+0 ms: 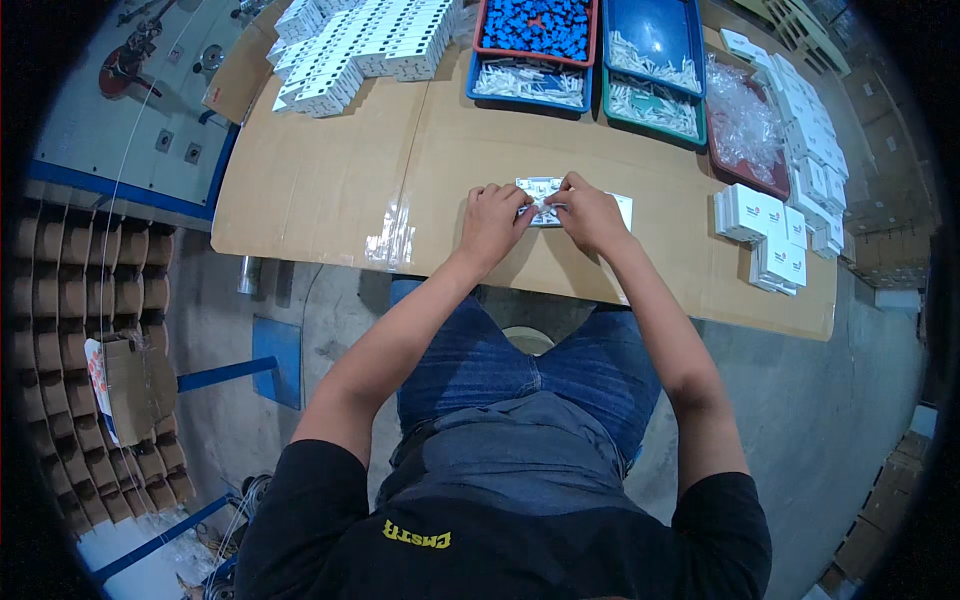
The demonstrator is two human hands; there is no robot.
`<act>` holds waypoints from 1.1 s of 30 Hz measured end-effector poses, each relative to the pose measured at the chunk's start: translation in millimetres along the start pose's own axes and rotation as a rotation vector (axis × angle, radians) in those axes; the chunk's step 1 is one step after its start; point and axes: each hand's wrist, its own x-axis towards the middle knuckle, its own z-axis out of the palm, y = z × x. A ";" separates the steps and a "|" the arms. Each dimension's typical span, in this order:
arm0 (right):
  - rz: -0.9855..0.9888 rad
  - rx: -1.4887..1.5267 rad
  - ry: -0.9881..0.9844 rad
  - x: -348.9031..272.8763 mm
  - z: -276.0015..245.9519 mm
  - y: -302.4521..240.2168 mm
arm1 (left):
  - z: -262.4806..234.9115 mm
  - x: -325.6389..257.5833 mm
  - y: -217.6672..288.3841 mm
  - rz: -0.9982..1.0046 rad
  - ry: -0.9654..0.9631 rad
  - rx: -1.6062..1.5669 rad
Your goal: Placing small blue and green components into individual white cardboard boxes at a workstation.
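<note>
A white plastic plate [541, 187] with moulded detail lies on the cardboard-covered table in front of me. My left hand [490, 222] is closed at its left side, with thumb and fingertips over the plate. From the other side my right hand [594, 214] reaches in, thumb and forefinger pinched together over the plate's middle. Something small and whitish shows between the fingertips, too small to name. Under my right hand, a white flat piece [625, 208] sticks out to the right, mostly hidden by the hand.
Stacked white boxes [370, 45] stand at the far left. Trays hold blue small parts [535, 27] and white slender parts [530, 82]; another white-parts tray [652, 108] sits beside them. Clear plastic bags [742, 120] fill a red tray. More white boxes [765, 225] line the right.
</note>
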 end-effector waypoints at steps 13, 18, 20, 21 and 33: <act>-0.175 -0.095 -0.022 0.8 -6.2 12.0 | -1.1 2.5 -2.1 0.100 -0.013 0.116; -0.124 0.010 -0.021 -7.6 -12.0 6.4 | -2.1 -1.4 -6.8 0.092 -0.005 0.068; -0.043 0.002 -0.005 -9.1 -9.3 3.4 | -2.5 -0.3 -4.6 0.080 -0.017 0.065; -0.042 0.003 -0.005 -10.9 -9.5 2.4 | -2.8 0.0 -3.5 0.067 -0.027 0.064; 0.214 0.108 -0.030 -2.9 -2.4 -5.0 | -3.0 0.9 -3.2 -0.097 -0.073 -0.263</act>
